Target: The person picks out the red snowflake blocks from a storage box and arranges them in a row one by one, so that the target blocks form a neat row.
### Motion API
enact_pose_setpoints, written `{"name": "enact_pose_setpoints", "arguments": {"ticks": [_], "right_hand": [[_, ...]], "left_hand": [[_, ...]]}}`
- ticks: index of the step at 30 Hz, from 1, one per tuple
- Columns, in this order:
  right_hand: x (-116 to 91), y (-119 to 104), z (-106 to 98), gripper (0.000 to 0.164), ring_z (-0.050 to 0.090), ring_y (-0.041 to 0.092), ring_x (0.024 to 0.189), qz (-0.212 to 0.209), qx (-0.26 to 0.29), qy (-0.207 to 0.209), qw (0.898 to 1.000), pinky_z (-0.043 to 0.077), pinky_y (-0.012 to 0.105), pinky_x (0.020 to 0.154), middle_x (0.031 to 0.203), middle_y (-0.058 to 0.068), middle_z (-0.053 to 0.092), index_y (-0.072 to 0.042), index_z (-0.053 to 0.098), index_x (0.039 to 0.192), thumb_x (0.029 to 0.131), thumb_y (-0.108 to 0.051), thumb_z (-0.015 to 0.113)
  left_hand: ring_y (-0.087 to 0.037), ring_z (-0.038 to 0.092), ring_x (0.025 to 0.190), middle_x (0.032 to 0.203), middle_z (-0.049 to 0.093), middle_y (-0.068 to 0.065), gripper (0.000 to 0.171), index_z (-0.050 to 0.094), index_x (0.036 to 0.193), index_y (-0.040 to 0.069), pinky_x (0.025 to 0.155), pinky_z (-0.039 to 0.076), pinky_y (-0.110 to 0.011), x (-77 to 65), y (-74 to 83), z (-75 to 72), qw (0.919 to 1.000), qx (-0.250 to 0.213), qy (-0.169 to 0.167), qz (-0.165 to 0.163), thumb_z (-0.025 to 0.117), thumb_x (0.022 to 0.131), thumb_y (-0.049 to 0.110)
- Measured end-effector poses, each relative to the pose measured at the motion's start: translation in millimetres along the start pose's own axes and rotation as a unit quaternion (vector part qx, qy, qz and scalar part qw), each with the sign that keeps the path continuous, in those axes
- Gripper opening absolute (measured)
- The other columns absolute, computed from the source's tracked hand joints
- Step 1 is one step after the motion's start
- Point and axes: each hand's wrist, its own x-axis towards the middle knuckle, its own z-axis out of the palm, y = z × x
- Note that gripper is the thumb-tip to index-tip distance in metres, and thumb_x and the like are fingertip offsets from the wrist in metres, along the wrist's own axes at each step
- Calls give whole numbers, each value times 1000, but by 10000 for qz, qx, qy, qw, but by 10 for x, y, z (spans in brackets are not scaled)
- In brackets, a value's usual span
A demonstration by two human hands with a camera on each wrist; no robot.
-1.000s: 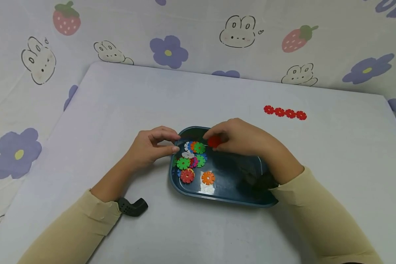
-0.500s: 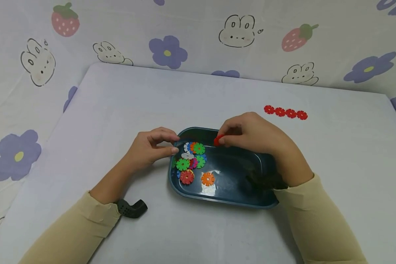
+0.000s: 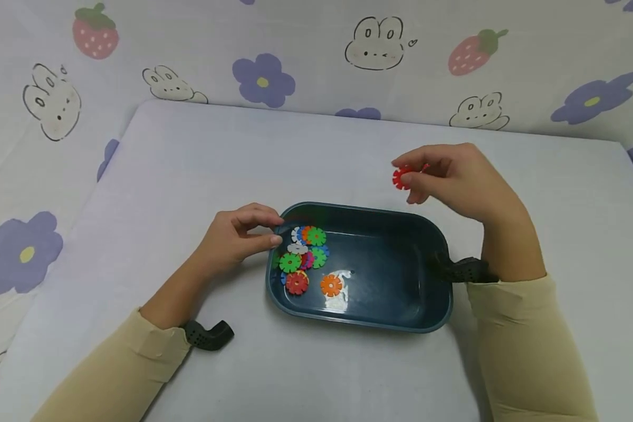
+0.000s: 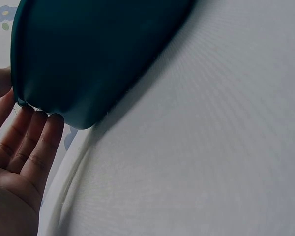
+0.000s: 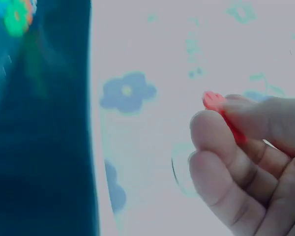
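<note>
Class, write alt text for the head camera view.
A right hand pinches a red disc above a white table, while the left hand holds the rim of a dark tray of coloured discs.

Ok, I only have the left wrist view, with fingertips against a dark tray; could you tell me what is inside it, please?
Observer: Coloured discs lie heaped at the left end of the tray, just by the left hand holding the rim.
Operator: Thank you, and where is the other hand?
Observer: The right hand is raised beyond the tray, pinching a red disc.
Operator: Does that disc touch the tray?
Observer: No, it is clear of it, above the table.
</note>
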Motion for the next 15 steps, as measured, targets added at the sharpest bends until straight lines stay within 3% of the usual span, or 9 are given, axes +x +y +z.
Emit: {"name": "enact_pose_setpoints", "arguments": {"ticks": [3,6,10,15], "right_hand": [[-20,190,-164,30,72,10,75,416,223,649,9968,53,14,76,95,2,73,-12,69,122,93,-20,68],[-42,396,-309,41,70,0,82,1191,319,1247,9845,52,12,76,106,-3,72,-19,66,129,89,-27,73],[-77,662,-465,49,65,-6,87,2067,492,1989,9567,51,13,76,111,-8,67,-31,63,132,85,-30,77],[-143,1016,-595,52,63,1,92,2714,1043,2614,9204,52,19,91,105,-13,62,-31,62,134,84,-28,78]], "left_hand": [[-24,61,110,113,66,-3,30,68,112,-7,90,55,-26,-3,-9,0,10000,14,15,-31,75,85,3],[-24,60,111,114,66,-2,30,68,112,-7,90,55,-26,-6,-4,3,10000,3,41,-49,75,85,3],[-22,60,112,114,65,-3,30,68,113,-7,89,56,-26,-2,-11,8,10000,-33,31,-42,75,85,2],[-21,60,111,114,66,-2,30,68,112,-7,89,56,-26,5,-12,21,10000,-9,17,8,75,85,2]]}}
